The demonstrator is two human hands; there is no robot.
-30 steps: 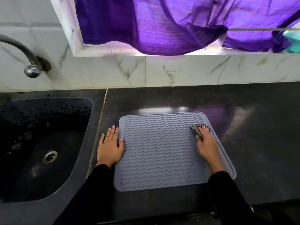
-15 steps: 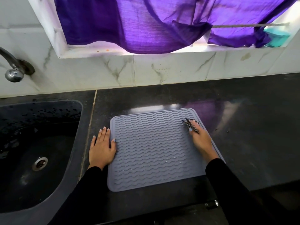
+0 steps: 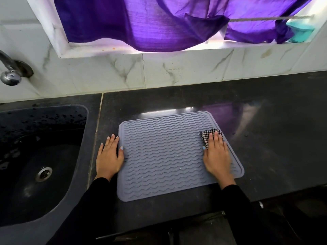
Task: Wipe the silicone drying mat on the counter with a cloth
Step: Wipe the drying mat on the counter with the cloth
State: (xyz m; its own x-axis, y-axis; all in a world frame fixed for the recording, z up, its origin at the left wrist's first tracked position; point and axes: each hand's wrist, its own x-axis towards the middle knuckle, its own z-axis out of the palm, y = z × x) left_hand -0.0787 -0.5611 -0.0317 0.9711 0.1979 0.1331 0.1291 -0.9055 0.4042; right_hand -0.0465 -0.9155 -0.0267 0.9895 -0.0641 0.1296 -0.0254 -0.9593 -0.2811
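A grey silicone drying mat [image 3: 164, 156] with wavy ridges lies flat on the black counter [image 3: 265, 129]. My right hand [image 3: 216, 156] rests palm down on the mat's right side and presses a small black-and-white checked cloth [image 3: 206, 136] under its fingers near the far right edge. Most of the cloth is hidden beneath the fingers. My left hand [image 3: 109, 157] lies flat on the counter at the mat's left edge, its thumb touching the rim, fingers apart and holding nothing.
A dark wet sink [image 3: 35, 165] with a metal drain [image 3: 43, 173] lies to the left, a chrome tap [image 3: 10, 71] above it. Marble tiles back the counter. A purple curtain [image 3: 150, 20] hangs in the window, a teal item [image 3: 299, 31] on its sill.
My right hand with the cloth has slid right and slightly nearer on the mat, now lying flatter. The left hand has stayed at the mat's left edge. The camera view has shifted.
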